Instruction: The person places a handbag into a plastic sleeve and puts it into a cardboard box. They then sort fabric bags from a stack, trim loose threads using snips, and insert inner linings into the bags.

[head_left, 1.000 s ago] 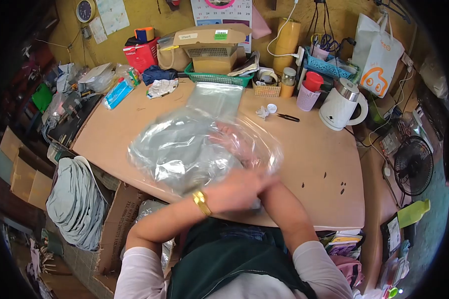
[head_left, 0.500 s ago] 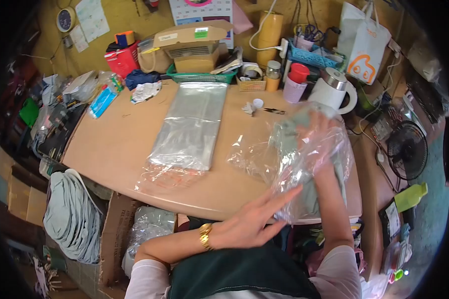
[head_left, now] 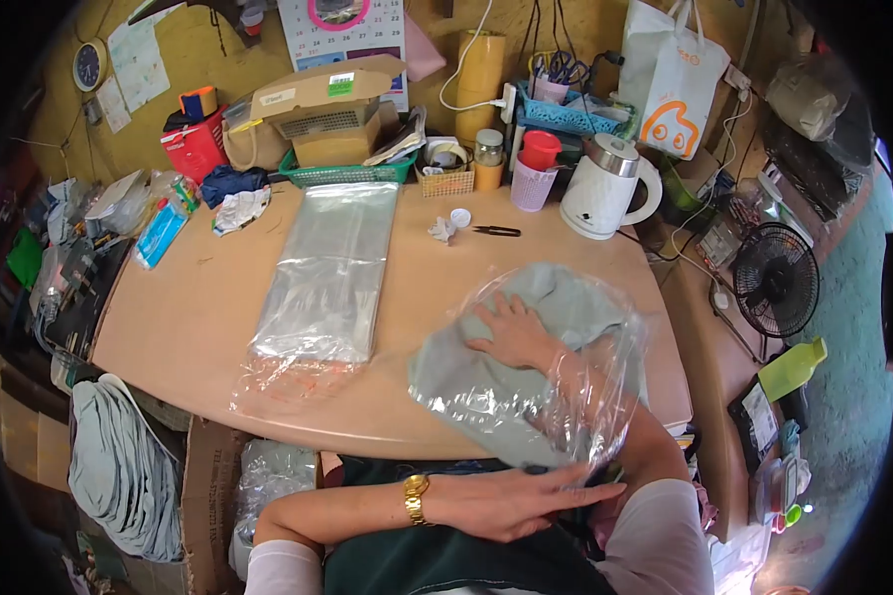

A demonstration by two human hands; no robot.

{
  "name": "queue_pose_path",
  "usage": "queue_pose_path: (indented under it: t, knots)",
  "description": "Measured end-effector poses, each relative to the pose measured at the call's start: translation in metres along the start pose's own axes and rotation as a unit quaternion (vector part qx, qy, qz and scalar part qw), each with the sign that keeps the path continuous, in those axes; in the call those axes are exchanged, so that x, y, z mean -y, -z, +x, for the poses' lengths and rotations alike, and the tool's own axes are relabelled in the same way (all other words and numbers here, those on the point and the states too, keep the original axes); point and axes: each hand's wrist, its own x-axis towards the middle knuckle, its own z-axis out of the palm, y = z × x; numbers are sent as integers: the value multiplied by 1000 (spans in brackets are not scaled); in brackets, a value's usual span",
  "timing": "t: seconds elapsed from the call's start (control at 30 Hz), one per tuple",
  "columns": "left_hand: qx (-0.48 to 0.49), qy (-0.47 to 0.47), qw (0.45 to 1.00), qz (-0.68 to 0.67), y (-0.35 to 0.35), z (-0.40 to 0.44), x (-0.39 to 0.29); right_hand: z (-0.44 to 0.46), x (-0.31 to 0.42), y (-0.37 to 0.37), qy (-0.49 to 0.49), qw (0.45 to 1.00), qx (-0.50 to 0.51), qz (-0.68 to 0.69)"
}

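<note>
1. I see a pale grey-green folded cloth (head_left: 562, 286) at the right of the tan worktop (head_left: 169, 315), close to its near edge, with a clear, glossy plastic bag (head_left: 605, 421) around it.
2. My right hand (head_left: 512, 333) lies flat on the cloth, palm down; its grip is apart, fingers spread, clamped on nothing. The bag's film glints over the forearm behind it.
3. My left hand (head_left: 491, 504), wearing a gold-coloured metal wristwatch (head_left: 416, 499), is at the near edge beside the bag's near end. Its index finger stretches out to the right, close to the right forearm; I cannot tell whether its grip pinches any film.
4. Left of the cloth, well apart from both hands, a flat stack of clear plastic sleeves (head_left: 327, 263) runs from the far side toward the near edge.
5. Farther back, between that stack and a white textured kettle with a silver lid (head_left: 593, 196), I find slim black snips (head_left: 496, 231), a small round white cap (head_left: 459, 217) and a crumpled white scrap (head_left: 442, 231).
6. At the near left, beyond the worktop, there is a thick bundle of layered pale grey cloth (head_left: 119, 471), just beside a brown cardboard box (head_left: 208, 496).
</note>
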Motion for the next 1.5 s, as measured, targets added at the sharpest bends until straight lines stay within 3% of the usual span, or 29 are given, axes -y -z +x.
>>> queue_pose_path:
  t: [0.07,0.13,0.17,0.2,0.27,0.3,0.37,0.4,0.47,0.5,0.57,0.63,0.77,0.8,0.83,0.9,0.93,1.0,1.03,1.07,1.1,1.17,1.23,1.27,1.3,1.33,1.37,1.4,1.5]
  knots:
    - [32,5,999,-12,5,-3,-5,0,9,36,53,989,46,-133]
    - [54,-48,997,-42,14,-4,-18,3,2,17,9,995,29,-94]
    - [87,28,996,6,23,-7,-33,6,-3,8,-30,998,10,-54]
    - [90,25,996,10,29,-11,-38,10,-7,7,-34,998,7,-56]
    - [-32,88,990,101,38,-23,-43,14,-12,5,179,975,-11,130]
    - [-165,76,971,158,40,-34,-46,14,-12,-2,176,975,-12,132]
    - [-216,100,955,174,49,-49,-36,11,-7,-19,60,969,-153,-186]
    - [-268,124,936,193,54,-52,-29,6,-1,-27,58,969,-155,-183]
    - [-273,128,920,251,56,-50,-12,-2,10,-40,186,935,-145,-265]
    - [-280,131,902,301,56,-48,-4,-8,17,-36,187,935,-144,-264]
    - [-278,135,898,313,61,-39,8,-24,31,-22,99,984,-32,-147]
    - [-277,138,894,325,75,-22,20,-25,33,-16,80,992,-20,-96]
    - [-420,76,864,267,109,32,50,-17,31,-15,107,991,-33,-71]
    - [-420,78,865,264,112,43,53,-14,29,-14,110,991,-29,-66]
    - [-319,174,886,288,114,52,55,-13,28,-13,113,992,-25,-56]
    - [-213,264,890,306,107,71,65,-11,27,-8,120,992,-3,-27]
    - [-213,217,908,288,97,79,73,-9,24,-4,117,993,15,-16]
    - [-210,173,924,268,77,88,76,2,9,5,62,997,41,-27]
    - [-263,101,912,299,67,88,63,10,-3,4,5,999,25,-38]
    - [-314,29,891,327,57,86,51,23,-31,-10,-43,997,-65,-9]
    - [-315,33,891,326,47,77,42,33,-63,-26,-90,983,-157,17]
    - [-346,-37,878,330,37,45,27,39,-89,-16,-148,981,-107,-63]
    - [-450,88,796,396,39,9,14,29,-108,-13,-208,966,-57,-142]
    - [-536,124,776,309,34,-10,39,11,-112,-23,-63,990,-43,118]
    - [-614,157,742,219,27,-25,77,1,-99,-26,17,968,-46,245]
    - [-616,159,738,224,18,-37,110,-10,-85,-28,96,924,-28,368]
    - [-674,140,723,-54,4,-46,139,-25,-48,-13,77,983,-45,161]
    - [-678,108,650,-327,-5,-51,152,-31,-23,-7,55,995,-63,-53]
    - [-655,78,668,-344,-3,-44,139,-5,-8,-3,81,990,-5,-117]
